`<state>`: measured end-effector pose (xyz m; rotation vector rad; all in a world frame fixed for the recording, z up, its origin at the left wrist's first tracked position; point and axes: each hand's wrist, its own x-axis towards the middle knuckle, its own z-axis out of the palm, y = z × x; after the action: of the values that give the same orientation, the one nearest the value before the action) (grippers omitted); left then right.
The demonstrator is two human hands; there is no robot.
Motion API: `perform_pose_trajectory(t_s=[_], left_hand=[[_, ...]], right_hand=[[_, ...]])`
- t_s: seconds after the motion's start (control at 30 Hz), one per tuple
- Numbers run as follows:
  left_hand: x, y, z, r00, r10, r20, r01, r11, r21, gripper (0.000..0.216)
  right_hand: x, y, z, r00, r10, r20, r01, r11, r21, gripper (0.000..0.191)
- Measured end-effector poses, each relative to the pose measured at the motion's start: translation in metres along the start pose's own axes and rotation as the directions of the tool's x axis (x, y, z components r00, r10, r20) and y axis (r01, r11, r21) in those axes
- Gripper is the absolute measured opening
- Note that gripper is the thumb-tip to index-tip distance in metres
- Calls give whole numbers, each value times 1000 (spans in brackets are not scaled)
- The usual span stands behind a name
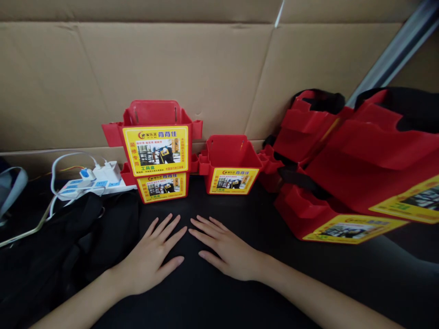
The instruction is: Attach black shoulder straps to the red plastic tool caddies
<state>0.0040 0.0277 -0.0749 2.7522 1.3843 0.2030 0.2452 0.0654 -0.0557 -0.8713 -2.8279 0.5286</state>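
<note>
My left hand [152,258] lies flat on the black tabletop [192,304], fingers spread and nothing in it. Opposite it, my right hand [226,249] also rests palm down with its fingers stretched out. The fingertips of the two hands are close but apart. Just beyond my left fingers stand two stacked red plastic tool boxes [154,113] with yellow labels, the lower one partly hidden by the upper. Past my right fingers sits a single red tool box [226,153], its open top showing. Neither hand touches a box.
At right, several red tool boxes [356,157] with black straps are piled up. A white power strip [113,186] with plugs and cables stands at left, behind black cloth [78,237]. Cardboard [171,68] walls off the back.
</note>
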Motion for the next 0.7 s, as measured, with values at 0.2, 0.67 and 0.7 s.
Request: perform_pose_trajectory(t_s=[0.2,0.67,0.7], left_hand=[[0,0,1,1000,2,-14,-2,1000,-7,55],[1,0,-3,1000,-9,-9,8,1000,-29,50],[1,0,-3,1000,-6,-13,6,1000,-30,49]], right_hand=[[0,1,1,1000,-5,-7,5,1000,13,48],[0,1,3,1000,-17,-22,16,997,-72,47],[0,2,2,998,-22,-57,16,995,-101,47]])
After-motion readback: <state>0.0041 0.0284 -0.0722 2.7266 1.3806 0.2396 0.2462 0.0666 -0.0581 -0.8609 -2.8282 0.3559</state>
